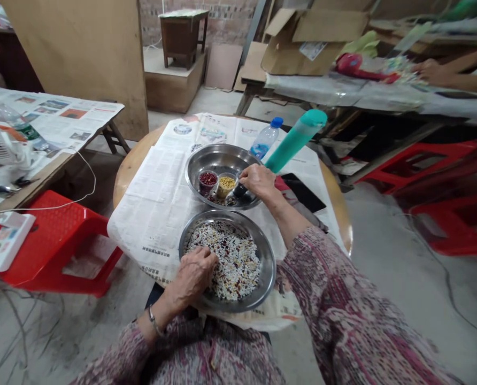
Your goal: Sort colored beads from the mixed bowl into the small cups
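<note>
A steel bowl (267, 291) nearest me holds a mix of small white, dark, red and yellow pieces (234, 262), grains or beads. My left hand (194, 272) rests at its left side, fingers curled down into the mix; whatever they pinch is hidden. Behind it stands a second steel bowl (222, 152). Inside are a clear cup of dark red pieces (208, 181) and a cup of yellow pieces (226, 184), with a few loose pieces on the bottom. My right hand (258, 181) is over that bowl's right side, fingers closed together beside a dark-filled cup (240, 191).
Newspaper (150, 203) covers the round table (122, 176). A blue-capped bottle (266, 140), a green cylinder (294, 140) and a black tablet-like slab (305, 192) lie beyond my right hand. Red stools (54, 235) flank the table. Another person's arm (459, 72) is at the right bench.
</note>
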Available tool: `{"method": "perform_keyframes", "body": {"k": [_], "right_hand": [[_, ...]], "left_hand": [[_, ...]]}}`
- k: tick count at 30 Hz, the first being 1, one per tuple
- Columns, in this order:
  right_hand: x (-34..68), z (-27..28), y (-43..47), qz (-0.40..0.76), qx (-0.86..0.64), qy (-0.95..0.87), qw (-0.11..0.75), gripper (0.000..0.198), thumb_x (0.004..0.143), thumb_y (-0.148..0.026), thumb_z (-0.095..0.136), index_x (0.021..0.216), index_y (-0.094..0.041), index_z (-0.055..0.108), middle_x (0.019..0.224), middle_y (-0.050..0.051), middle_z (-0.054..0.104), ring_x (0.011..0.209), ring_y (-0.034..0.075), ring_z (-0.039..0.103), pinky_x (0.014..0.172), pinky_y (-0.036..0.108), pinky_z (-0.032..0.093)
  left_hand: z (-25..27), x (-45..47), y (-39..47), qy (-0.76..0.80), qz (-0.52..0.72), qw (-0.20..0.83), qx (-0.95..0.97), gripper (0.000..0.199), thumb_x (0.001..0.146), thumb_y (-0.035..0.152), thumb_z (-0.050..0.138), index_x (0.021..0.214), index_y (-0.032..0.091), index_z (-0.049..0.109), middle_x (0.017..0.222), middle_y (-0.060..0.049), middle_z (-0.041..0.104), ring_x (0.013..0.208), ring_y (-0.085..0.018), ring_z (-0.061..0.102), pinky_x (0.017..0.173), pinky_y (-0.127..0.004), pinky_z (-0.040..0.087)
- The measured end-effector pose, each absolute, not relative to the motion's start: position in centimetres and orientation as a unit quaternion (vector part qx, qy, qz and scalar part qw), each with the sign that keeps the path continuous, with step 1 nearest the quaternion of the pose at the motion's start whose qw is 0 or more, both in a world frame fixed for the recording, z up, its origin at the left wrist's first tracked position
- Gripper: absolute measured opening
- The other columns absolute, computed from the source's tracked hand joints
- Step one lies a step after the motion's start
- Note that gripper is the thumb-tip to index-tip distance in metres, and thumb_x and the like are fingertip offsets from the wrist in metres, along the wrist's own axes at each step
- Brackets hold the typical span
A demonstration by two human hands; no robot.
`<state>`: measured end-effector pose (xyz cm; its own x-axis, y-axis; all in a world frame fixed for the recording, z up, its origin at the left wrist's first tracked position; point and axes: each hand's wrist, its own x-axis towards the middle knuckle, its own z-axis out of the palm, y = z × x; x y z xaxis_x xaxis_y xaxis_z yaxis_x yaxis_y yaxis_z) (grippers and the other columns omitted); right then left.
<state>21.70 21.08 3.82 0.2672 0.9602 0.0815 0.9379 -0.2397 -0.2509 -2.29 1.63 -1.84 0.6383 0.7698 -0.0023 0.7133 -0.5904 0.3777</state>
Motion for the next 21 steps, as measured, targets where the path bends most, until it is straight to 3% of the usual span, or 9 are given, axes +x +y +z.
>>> {"method": "perform_keyframes", "body": {"k": [6, 14, 17, 21], "right_hand": [[21.7, 4.5, 20.0, 0.039, -0.788, -0.593, 0.158, 0.022, 0.080, -0.019, 0.060, 0.091, -0.020, 0.080, 0.098, 0.012, 0.076, 0.095, 0.028, 0.067, 0.083, 0.039, 0.051], [20.4, 4.3, 10.9, 0.059, -0.707, -0.639, 0.296, 0.022, 0.087, -0.027, 0.053, 0.087, -0.019, 0.073, 0.092, 0.010, 0.074, 0.083, 0.021, 0.065, 0.078, 0.036, 0.048], [18.5, 2.8, 4.8, 0.121, -0.631, -0.709, 0.293, 0.018, 0.086, -0.025, 0.054, 0.079, -0.020, 0.070, 0.080, 0.005, 0.071, 0.074, 0.018, 0.062, 0.073, 0.031, 0.047], [15.2, 0.2, -1.5, 0.171, -0.543, -0.785, 0.244, 0.016, 0.089, -0.021, 0.055, 0.083, -0.022, 0.069, 0.085, 0.003, 0.070, 0.079, 0.016, 0.064, 0.074, 0.029, 0.048]], "left_hand": [[-2.3, -2.4, 1.6, 0.404, 0.096, 0.176, 0.892, 0.017, 0.102, 0.022, 0.047, 0.094, 0.020, 0.062, 0.096, -0.004, 0.064, 0.093, -0.020, 0.058, 0.081, -0.031, 0.049], [-2.5, -2.3, 1.7, 0.405, 0.134, 0.168, 0.889, 0.018, 0.102, 0.019, 0.043, 0.098, 0.019, 0.061, 0.097, -0.005, 0.062, 0.096, -0.020, 0.058, 0.088, -0.033, 0.052], [-2.2, -2.2, 1.6, 0.415, 0.171, 0.176, 0.876, 0.021, 0.099, 0.010, 0.041, 0.106, 0.019, 0.058, 0.100, -0.006, 0.061, 0.100, -0.020, 0.059, 0.093, -0.035, 0.053], [-2.1, -2.4, 1.6, 0.405, 0.225, 0.198, 0.864, 0.033, 0.094, 0.001, 0.039, 0.118, 0.018, 0.053, 0.105, -0.007, 0.060, 0.106, -0.021, 0.059, 0.096, -0.036, 0.053]]}}
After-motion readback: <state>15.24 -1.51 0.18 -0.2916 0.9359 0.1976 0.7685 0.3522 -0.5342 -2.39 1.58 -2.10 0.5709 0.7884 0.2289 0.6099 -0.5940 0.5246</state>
